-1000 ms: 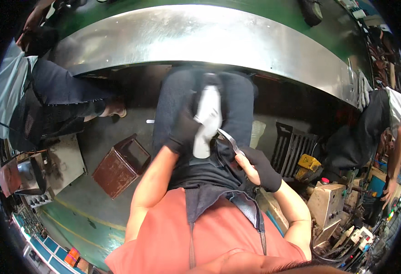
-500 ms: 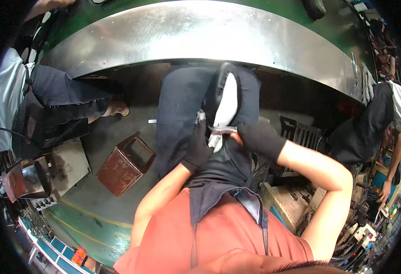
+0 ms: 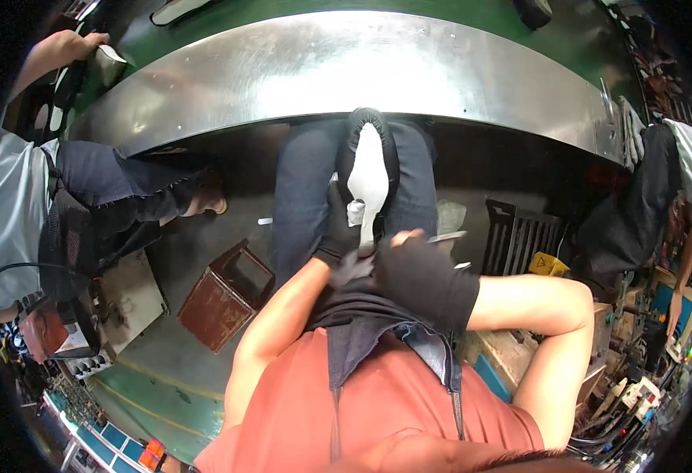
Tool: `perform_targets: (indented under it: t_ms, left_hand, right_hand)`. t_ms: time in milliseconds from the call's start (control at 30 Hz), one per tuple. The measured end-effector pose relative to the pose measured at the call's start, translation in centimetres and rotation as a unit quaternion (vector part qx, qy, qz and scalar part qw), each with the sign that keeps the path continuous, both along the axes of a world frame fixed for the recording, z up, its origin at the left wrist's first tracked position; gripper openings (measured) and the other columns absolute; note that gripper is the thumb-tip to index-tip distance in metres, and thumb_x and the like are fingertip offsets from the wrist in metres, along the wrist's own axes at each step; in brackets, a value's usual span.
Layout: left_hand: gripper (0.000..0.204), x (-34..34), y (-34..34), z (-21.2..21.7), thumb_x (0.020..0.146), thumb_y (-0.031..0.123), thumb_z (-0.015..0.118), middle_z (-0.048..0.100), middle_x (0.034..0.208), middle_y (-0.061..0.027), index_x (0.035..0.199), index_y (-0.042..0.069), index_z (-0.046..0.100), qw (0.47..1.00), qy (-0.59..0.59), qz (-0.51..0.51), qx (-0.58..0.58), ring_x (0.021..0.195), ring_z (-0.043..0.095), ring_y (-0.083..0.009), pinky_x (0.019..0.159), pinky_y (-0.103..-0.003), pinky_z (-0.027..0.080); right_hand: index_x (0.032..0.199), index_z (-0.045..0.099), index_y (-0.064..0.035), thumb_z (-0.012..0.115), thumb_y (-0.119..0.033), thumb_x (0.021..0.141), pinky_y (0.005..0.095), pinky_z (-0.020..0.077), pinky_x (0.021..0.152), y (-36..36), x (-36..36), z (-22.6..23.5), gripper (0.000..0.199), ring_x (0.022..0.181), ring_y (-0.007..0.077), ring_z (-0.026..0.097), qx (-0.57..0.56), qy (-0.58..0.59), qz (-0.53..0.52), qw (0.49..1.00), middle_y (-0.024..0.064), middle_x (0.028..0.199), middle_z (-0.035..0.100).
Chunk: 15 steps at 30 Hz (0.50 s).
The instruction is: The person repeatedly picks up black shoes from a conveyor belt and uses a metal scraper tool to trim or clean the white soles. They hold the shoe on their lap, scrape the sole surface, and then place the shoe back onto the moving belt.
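Observation:
A black shoe upper [image 3: 391,169] with a white underside [image 3: 369,169] lies sole-up over my lap, its toe toward the metal bench. My left hand [image 3: 341,225], in a black glove with pale fingertips, is closed round its left side near the heel. Just right of the heel end, my gloved right hand [image 3: 423,272] is closed on a thin flat metal blade [image 3: 447,236], whose tip points right; its handle is hidden. Below the heel, between my hands, a greyish blurred piece [image 3: 352,268] shows; I cannot tell what it is.
A curved metal bench [image 3: 298,71] crosses in front of my knees. On the floor at left stands a brown open box [image 3: 218,299]; a black slatted crate [image 3: 523,236] is at right. Co-workers are at both sides; the left one's hand [image 3: 70,49] holds a shoe [image 3: 109,65].
My right hand has drawn back from the shoe's underside toward my body, carrying the blade. The shoe now sits straighter, its white underside turned up more. At left, the co-worker's hand has come further into view.

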<state>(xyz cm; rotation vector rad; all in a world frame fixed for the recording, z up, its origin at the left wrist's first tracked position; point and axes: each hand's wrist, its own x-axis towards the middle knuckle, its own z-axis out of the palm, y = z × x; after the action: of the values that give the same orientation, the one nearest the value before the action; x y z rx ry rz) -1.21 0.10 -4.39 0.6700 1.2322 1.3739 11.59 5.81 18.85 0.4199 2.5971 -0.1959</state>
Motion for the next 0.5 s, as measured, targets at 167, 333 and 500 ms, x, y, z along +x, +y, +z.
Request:
perform_targets:
  t_ms: [167,333,500]
  left_hand:
    - [0.05,-3.9,2.0,5.6,0.097,0.033,0.048,0.054,0.122,-0.0108,0.137,0.006,0.038,0.928,-0.323,-0.187,0.01,0.11,0.054,-0.0186,0.09,-0.03,0.046]
    - [0.057,-2.4,3.9,6.2,0.1,0.053,0.033,0.06,0.116,-0.0035,0.133,0.008,0.048,0.921,-0.321,-0.097,-0.196,0.099,0.059,-0.0111,0.085,-0.024,0.048]
    - [0.053,-0.2,3.7,5.2,0.102,0.042,0.039,0.051,0.129,-0.0067,0.138,0.003,0.04,0.957,-0.236,-0.051,-0.157,0.117,0.048,-0.0154,0.1,-0.028,0.037]
  right_hand:
    - [0.084,0.062,-0.0017,0.056,-0.029,0.092,0.0424,0.049,0.066,3.1,5.4,-7.1,0.029,0.073,0.0288,0.063,-0.248,0.191,-0.23,0.921,0.0143,0.075,0.061]
    - [0.082,0.06,-0.0012,0.054,-0.031,0.095,0.0457,0.0457,0.065,5.6,7.7,-5.7,0.033,0.071,0.0371,0.06,-0.351,0.184,-0.369,0.841,0.0184,0.075,0.061]
    - [0.077,0.058,-0.0013,0.055,-0.035,0.094,0.044,0.0445,0.063,5.1,6.4,-3.8,0.038,0.067,0.037,0.057,-0.14,0.184,-0.332,0.915,0.021,0.073,0.058]
